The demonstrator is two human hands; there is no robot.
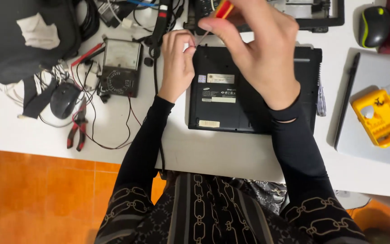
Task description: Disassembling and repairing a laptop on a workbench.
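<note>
A black laptop [231, 106] lies upside down on the white table [213, 153], labels showing on its base. My right hand [258, 49] grips a screwdriver with a red and yellow handle [223, 8]; its thin shaft slants down to the laptop's far left corner. My left hand [177, 63] rests at that corner, thumb and fingers pinched around the shaft's tip. The tip itself is hidden by my fingers. Both arms wear black sleeves.
Left of the laptop sit an analog multimeter [120, 68] with red and black leads, red-handled pliers [76, 131] and a dark mouse [64, 99]. A yellow bit holder [380, 118] lies on a silver laptop [375, 135] at right. Another mouse [374, 26] sits far right. Orange tiled floor [32, 199] below.
</note>
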